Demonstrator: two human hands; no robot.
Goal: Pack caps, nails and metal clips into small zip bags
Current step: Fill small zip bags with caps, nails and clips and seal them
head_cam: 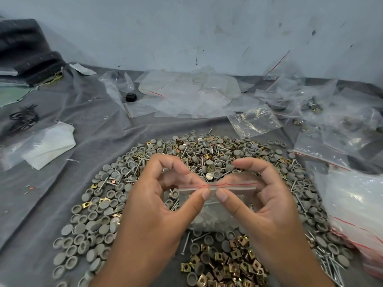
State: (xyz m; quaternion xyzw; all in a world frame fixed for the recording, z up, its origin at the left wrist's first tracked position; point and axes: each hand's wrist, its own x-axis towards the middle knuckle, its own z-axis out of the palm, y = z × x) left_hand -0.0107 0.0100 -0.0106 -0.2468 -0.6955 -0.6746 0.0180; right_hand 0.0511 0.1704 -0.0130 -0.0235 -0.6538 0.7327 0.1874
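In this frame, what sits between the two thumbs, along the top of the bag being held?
In the head view, the zip bag's seal strip with its red line runs between the left hand's thumb and the right hand's thumb; both pinch it, thumb tips nearly touching.

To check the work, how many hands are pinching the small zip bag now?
2. The left hand pinches the small zip bag at its seal, left of centre; the right hand pinches the seal just beside it. Their thumbs nearly meet.

Zip bag (215, 201) above caps (87, 228)
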